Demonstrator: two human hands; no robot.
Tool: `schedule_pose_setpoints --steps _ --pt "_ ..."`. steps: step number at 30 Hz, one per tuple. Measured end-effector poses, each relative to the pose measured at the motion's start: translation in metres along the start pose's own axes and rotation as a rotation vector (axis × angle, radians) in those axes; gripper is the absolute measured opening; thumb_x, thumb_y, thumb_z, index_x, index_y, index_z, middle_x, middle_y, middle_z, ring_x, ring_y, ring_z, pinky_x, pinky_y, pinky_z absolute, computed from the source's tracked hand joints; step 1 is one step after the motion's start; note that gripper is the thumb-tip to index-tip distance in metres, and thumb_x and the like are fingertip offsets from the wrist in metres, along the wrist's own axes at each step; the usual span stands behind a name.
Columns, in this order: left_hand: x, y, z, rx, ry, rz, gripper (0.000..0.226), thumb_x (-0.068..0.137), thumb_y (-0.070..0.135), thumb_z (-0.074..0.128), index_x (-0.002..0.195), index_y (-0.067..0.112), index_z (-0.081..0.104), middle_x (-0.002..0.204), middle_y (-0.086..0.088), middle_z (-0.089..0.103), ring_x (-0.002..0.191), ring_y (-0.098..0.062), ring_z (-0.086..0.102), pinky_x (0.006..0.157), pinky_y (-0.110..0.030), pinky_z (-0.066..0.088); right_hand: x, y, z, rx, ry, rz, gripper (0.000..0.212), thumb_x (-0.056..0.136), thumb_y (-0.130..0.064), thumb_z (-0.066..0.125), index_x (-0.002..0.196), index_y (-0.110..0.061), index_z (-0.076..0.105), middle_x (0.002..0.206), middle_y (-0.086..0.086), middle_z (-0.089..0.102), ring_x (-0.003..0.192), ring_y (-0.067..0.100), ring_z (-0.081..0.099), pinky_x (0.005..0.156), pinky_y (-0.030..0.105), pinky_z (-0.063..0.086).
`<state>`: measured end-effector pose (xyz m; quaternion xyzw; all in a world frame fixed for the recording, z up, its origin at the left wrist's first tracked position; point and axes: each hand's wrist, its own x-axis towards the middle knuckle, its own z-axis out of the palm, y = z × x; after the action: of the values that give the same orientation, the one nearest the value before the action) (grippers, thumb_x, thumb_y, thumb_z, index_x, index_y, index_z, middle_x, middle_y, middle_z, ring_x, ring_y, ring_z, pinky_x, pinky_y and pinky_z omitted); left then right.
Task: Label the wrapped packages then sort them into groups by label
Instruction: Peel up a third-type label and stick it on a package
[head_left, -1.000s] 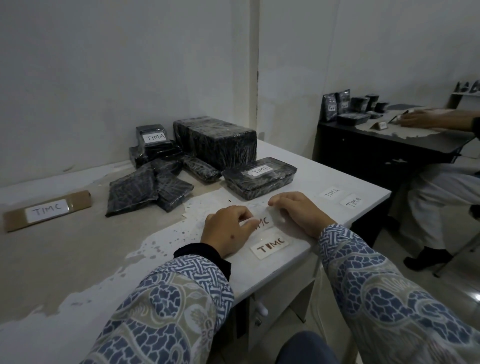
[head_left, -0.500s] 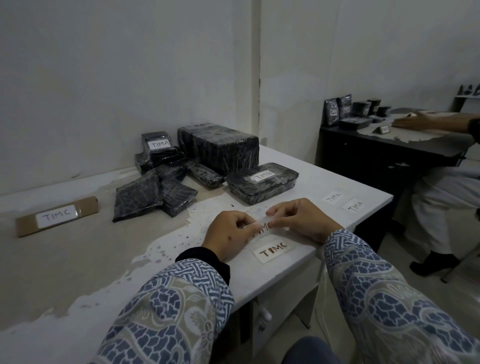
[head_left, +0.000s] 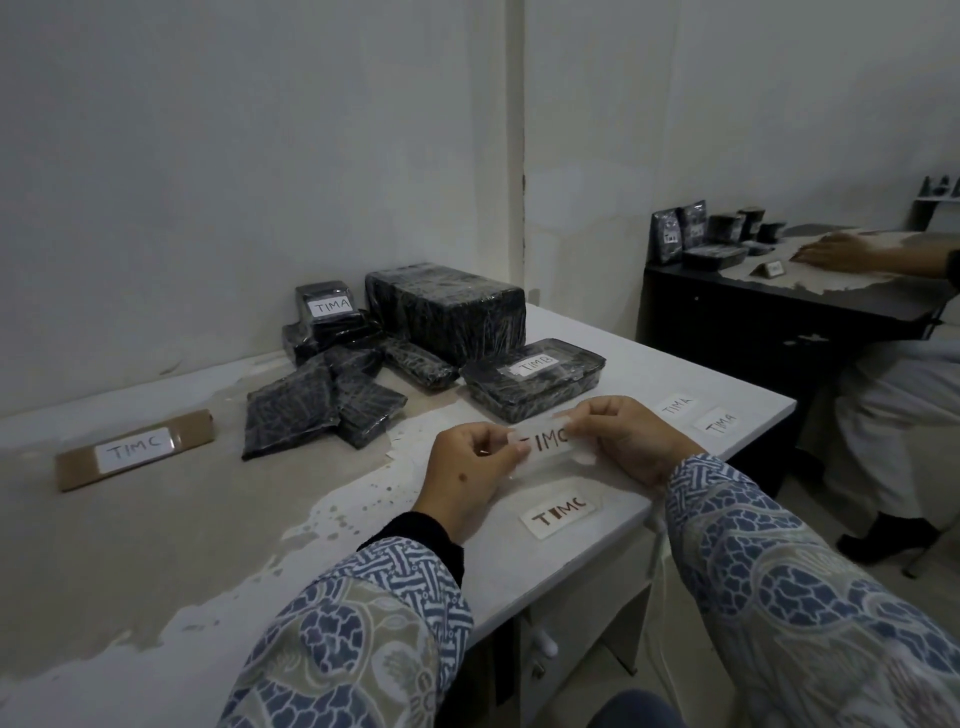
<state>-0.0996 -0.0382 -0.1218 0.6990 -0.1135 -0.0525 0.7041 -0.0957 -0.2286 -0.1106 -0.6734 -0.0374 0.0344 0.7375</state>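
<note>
Holding one "TIMC" label (head_left: 544, 440) above the desk (head_left: 649, 379), I note left hand (head_left: 467, 470) and right hand (head_left: 631, 439) fingers pinching its ends; wrapped packages (head_left: 535, 378) lie behind.

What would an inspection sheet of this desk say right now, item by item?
Surface: white table, top layer worn away to a bare patch on the left.
Job's things: TIMC label held up in both hands; second TIMC label and two TIMA labels lying flat; wrapped packages marked TIMA and TIMB; several unlabelled black packages; brown TIMC strip.
Clutter: nothing seen.
Grips: left hand and right hand each pinch one end of the label.
Cables: nothing seen.
Surroundings: bare walls; second person at a dark desk with more packages.
</note>
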Motion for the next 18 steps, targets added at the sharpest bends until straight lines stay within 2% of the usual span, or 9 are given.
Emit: schedule_pose_setpoints --steps 2,3,4,6,8,11,14,16,18 --pt "0.006 0.004 0.001 0.02 0.015 0.003 0.014 0.083 0.004 0.065 0.07 0.008 0.063 0.08 -0.014 0.065 0.071 -0.023 0.062 0.075 -0.043 0.055 0.005 -0.005 -0.001 -0.036 0.007 0.011 0.018 0.079 0.003 0.06 0.063 -0.006 0.062 0.064 0.008 0.069 0.063 0.02 0.063 0.06 0.023 0.055" --pt "0.008 0.008 0.001 0.015 0.019 -0.001 0.014 0.085 0.004 0.063 0.072 0.007 0.062 0.079 -0.014 0.064 0.069 -0.02 0.063 0.073 -0.04 0.056 0.007 -0.008 -0.002 -0.067 0.009 0.017 0.016 0.082 0.002 0.059 0.067 -0.006 0.06 0.064 0.006 0.07 0.062 0.017 0.064 0.059 0.021 0.055" --pt "0.013 0.012 -0.001 0.023 0.021 0.008 0.013 0.087 0.003 0.06 0.074 0.005 0.062 0.075 -0.012 0.063 0.062 -0.011 0.063 0.064 -0.03 0.058 0.01 -0.012 -0.003 -0.107 0.012 0.018 0.015 0.083 0.0 0.059 0.07 -0.006 0.059 0.066 0.005 0.071 0.062 0.014 0.065 0.059 0.02 0.054" --pt "0.026 0.019 -0.007 0.1 0.038 0.067 0.009 0.089 0.002 0.057 0.083 0.0 0.063 0.067 -0.003 0.058 0.047 0.004 0.056 0.047 -0.01 0.045 0.02 -0.022 -0.003 -0.199 0.011 -0.009 0.013 0.085 -0.005 0.06 0.073 -0.007 0.06 0.077 0.008 0.071 0.067 0.013 0.065 0.061 0.019 0.051" --pt "0.042 0.026 -0.013 0.153 0.054 0.113 0.014 0.089 0.004 0.059 0.095 -0.006 0.067 0.067 0.002 0.057 0.052 0.0 0.052 0.046 -0.004 0.038 0.031 -0.035 0.0 -0.262 0.028 -0.047 0.011 0.086 -0.007 0.06 0.075 -0.006 0.061 0.081 0.01 0.07 0.071 0.016 0.064 0.062 0.02 0.052" --pt "0.065 0.039 -0.021 0.163 0.083 0.131 0.022 0.087 0.006 0.062 0.108 -0.002 0.065 0.082 -0.004 0.061 0.062 -0.006 0.051 0.044 -0.004 0.037 0.052 -0.056 0.007 -0.305 0.082 -0.101 0.013 0.086 -0.006 0.061 0.073 -0.007 0.061 0.077 0.011 0.069 0.066 0.02 0.06 0.055 0.021 0.049" --pt "0.091 0.053 -0.029 0.106 0.126 0.08 0.033 0.086 0.014 0.065 0.117 0.007 0.057 0.098 -0.009 0.061 0.068 -0.011 0.056 0.044 -0.009 0.041 0.075 -0.071 0.013 -0.387 0.138 -0.131 0.012 0.087 -0.01 0.061 0.075 -0.007 0.061 0.088 0.016 0.069 0.077 0.022 0.062 0.064 0.026 0.047" --pt "0.108 0.06 -0.033 0.118 0.171 0.069 0.032 0.087 0.022 0.064 0.115 0.008 0.057 0.097 -0.008 0.063 0.07 -0.012 0.057 0.049 -0.015 0.042 0.091 -0.076 0.014 -0.382 0.167 -0.134 0.01 0.087 -0.011 0.061 0.079 -0.005 0.063 0.098 0.021 0.068 0.086 0.027 0.062 0.072 0.034 0.049" --pt "0.127 0.065 -0.035 0.116 0.223 0.082 0.021 0.089 0.027 0.061 0.102 0.01 0.06 0.085 -0.001 0.063 0.069 -0.01 0.055 0.053 -0.019 0.04 0.111 -0.077 0.015 -0.365 0.213 -0.139 0.01 0.088 -0.013 0.061 0.084 -0.005 0.064 0.105 0.024 0.067 0.088 0.027 0.06 0.073 0.036 0.048"
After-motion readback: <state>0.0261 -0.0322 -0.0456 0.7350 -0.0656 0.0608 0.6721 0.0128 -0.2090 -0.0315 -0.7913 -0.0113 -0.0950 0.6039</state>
